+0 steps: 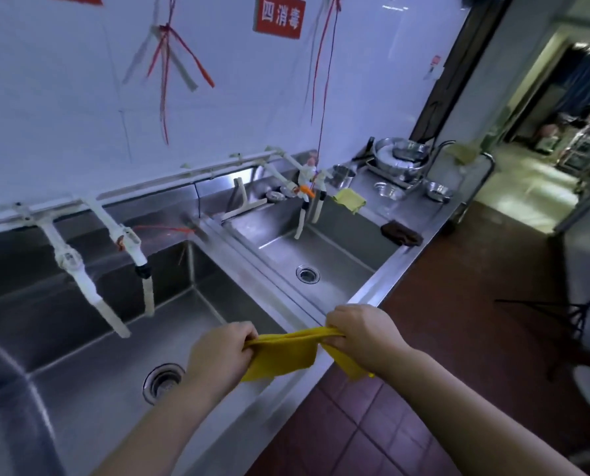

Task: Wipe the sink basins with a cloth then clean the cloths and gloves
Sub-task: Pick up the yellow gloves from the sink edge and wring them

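I am looking down at a long steel surface [383,286] that is running along a white wall [63,97] and carrying two sink basins. The near basin [91,383] is sitting below me on the left, with a round drain [163,381] in its floor and white taps [81,266] reaching over its back edge. The far basin [324,255] is lying beyond a steel divider, with its own drain [308,274] and more taps hanging above it. A red sign [279,16] is hanging high on the wall, and red strings [170,60] are dangling beneath it. Red floor tiles [458,338] are spreading out to the right of the surface.

Past the far basin I am seeing stacked metal bowls [401,156], a second yellow cloth [350,199] draped at the basin's right rim, and a dark sponge [401,233] lying near the front edge.

I am holding a yellow cloth [286,355] stretched between both hands, over the front right corner of the near basin. My left hand [221,355] is clenching the cloth's left end, fingers curled round it. My right hand [362,334] is gripping the right end the same way, and a tail of the cloth is hanging down just below that wrist. The middle of the cloth is sagging in a loose fold between the two hands.
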Demonstrator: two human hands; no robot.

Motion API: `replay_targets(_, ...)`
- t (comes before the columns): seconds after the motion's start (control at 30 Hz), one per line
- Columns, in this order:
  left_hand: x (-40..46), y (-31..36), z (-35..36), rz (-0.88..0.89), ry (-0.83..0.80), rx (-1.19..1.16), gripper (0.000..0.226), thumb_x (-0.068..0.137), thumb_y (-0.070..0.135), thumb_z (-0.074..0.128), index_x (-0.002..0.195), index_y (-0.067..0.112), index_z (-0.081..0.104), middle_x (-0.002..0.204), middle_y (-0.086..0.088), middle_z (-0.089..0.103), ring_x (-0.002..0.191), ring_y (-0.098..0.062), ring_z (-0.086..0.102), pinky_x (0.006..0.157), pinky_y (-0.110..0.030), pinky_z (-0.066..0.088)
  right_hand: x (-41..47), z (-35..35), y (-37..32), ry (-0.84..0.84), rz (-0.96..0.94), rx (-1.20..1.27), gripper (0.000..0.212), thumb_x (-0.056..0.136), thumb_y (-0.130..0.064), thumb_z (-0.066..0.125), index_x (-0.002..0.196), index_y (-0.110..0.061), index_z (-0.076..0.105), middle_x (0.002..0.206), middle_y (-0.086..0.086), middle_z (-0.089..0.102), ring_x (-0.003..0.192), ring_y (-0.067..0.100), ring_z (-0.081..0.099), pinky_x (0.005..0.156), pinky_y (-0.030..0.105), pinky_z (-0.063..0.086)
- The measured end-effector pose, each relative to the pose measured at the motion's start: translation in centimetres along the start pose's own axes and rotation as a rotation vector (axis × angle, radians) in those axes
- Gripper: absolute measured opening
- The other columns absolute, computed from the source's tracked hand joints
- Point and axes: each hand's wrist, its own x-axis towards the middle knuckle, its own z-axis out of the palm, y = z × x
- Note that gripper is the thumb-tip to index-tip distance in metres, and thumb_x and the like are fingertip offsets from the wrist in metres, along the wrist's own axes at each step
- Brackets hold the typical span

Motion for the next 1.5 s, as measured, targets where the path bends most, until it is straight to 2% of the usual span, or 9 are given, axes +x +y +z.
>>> replay_targets(0.33, 14.1, 9.0, 8.9, 0.095, -0.004, 0.036, 0.008, 0.073, 0.014, 0.056, 0.072, 0.022, 0.059, 0.073, 0.005, 0.064, 0.075, -0.016, 0.058, 0.051, -0.020, 0.030, 5.9, -0.8, 16.7, 0.005, 0.057, -0.022, 0.021, 0.092, -0.036, 0.051, 0.097, -0.020, 0.063, 0.095, -0.001, 0.062, 0.088, 0.024, 0.056, 0.065, 0.029, 0.035)
replay_targets(0.47, 19.1, 13.5, 13.0, -0.006, 0.032, 0.028, 0.004, 0.076, 0.016, 0.058, 0.077, 0.020, 0.060, 0.074, 0.002, 0.062, 0.076, -0.019, 0.057, 0.058, -0.031, 0.037, 7.5, 0.1, 25.6, 0.019, -0.005, -0.027, 0.024, 0.091, -0.042, 0.051, 0.094, -0.022, 0.064, 0.090, -0.002, 0.064, 0.085, 0.022, 0.057, 0.063, 0.028, 0.032)
replay_targets(0.77, 28.9, 23.8, 17.7, -0.163, 0.122, 0.058, 0.012, 0.085, 0.029, 0.057, 0.078, 0.033, 0.048, 0.073, 0.012, 0.051, 0.075, -0.013, 0.052, 0.056, -0.028, 0.030, 12.0, 0.8, 43.4, 0.090, -0.116, -0.033, 0.032, 0.092, -0.046, 0.047, 0.087, -0.019, 0.063, 0.087, -0.001, 0.063, 0.085, 0.020, 0.057, 0.066, 0.028, 0.030)
replay_targets(0.9, 32.9, 24.9, 17.6, -0.234, 0.162, 0.073, 0.016, 0.087, 0.035, 0.057, 0.078, 0.040, 0.045, 0.074, 0.014, 0.051, 0.074, -0.008, 0.049, 0.054, -0.024, 0.030, 16.3, 1.1, 47.1, 0.167, -0.199, 0.048, 0.028, 0.090, -0.040, 0.053, 0.079, -0.016, 0.063, 0.081, 0.001, 0.062, 0.083, 0.021, 0.057, 0.073, 0.030, 0.033)
replay_targets(1.0, 36.8, 24.8, 16.3, -0.251, 0.217, 0.093, 0.015, 0.087, 0.035, 0.059, 0.078, 0.039, 0.048, 0.072, 0.014, 0.054, 0.065, -0.001, 0.046, 0.050, -0.015, 0.024, 20.3, 1.1, 49.2, 0.194, -0.215, 0.031, 0.029, 0.092, -0.043, 0.048, 0.089, -0.020, 0.065, 0.089, -0.005, 0.063, 0.088, 0.016, 0.056, 0.076, 0.027, 0.034)
replay_targets(1.13, 43.2, 23.8, 13.4, -0.211, 0.358, 0.152, 0.008, 0.083, 0.028, 0.064, 0.080, 0.032, 0.057, 0.079, 0.012, 0.062, 0.076, -0.010, 0.058, 0.055, -0.026, 0.032, 26.3, -0.2, 51.3, 0.276, -0.241, 0.112, 0.022, 0.090, -0.036, 0.054, 0.089, -0.019, 0.068, 0.086, -0.001, 0.065, 0.085, 0.020, 0.057, 0.072, 0.027, 0.031)
replay_targets(1.33, 51.9, 22.2, 8.1, -0.206, 0.455, 0.155, 0.008, 0.080, 0.024, 0.064, 0.079, 0.031, 0.061, 0.075, 0.015, 0.062, 0.069, -0.010, 0.055, 0.051, -0.023, 0.030, 35.9, -3.5, 52.9, 0.274, -0.230, 0.194, 0.015, 0.088, -0.032, 0.059, 0.082, -0.020, 0.064, 0.081, -0.004, 0.060, 0.080, 0.019, 0.053, 0.066, 0.027, 0.025)
replay_targets(1.4, 54.4, 22.1, 6.3, -0.186, 0.473, 0.185, 0.007, 0.081, 0.024, 0.063, 0.082, 0.031, 0.064, 0.080, 0.014, 0.064, 0.071, -0.011, 0.054, 0.053, -0.023, 0.031, 38.6, -4.4, 53.3, 0.253, -0.230, 0.215, 0.017, 0.088, -0.031, 0.059, 0.075, -0.021, 0.058, 0.075, -0.007, 0.051, 0.073, 0.016, 0.048, 0.063, 0.029, 0.028)
replay_targets(1.5, 57.7, 21.7, 3.9, -0.204, 0.452, 0.239, 0.006, 0.083, 0.028, 0.063, 0.084, 0.033, 0.065, 0.082, 0.013, 0.064, 0.075, -0.011, 0.053, 0.055, -0.024, 0.032, 42.6, -5.3, 53.9, 0.240, -0.196, 0.298, 0.013, 0.087, -0.031, 0.060, 0.085, -0.019, 0.063, 0.082, -0.002, 0.061, 0.076, 0.017, 0.055, 0.062, 0.029, 0.040)
